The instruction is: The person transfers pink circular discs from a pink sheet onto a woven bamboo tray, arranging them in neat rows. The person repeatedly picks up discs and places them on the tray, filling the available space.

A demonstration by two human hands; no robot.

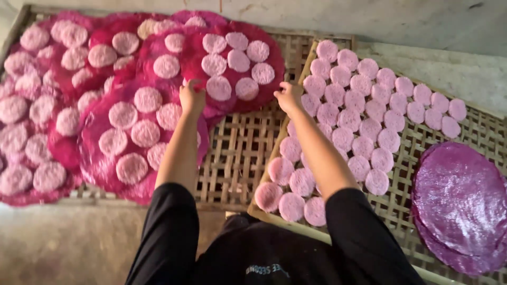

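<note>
A round magenta sheet carrying several pale pink discs lies on a woven bamboo rack. My left hand has its fingers curled on the sheet's near left edge. My right hand pinches its near right edge. Both arms reach forward from black sleeves. Another magenta sheet with pink discs overlaps it at the lower left, under my left forearm.
More magenta sheets with discs cover the left of the rack. A second bamboo tray at the right holds rows of loose pink discs and a stack of shiny purple round sheets. Concrete floor lies beyond.
</note>
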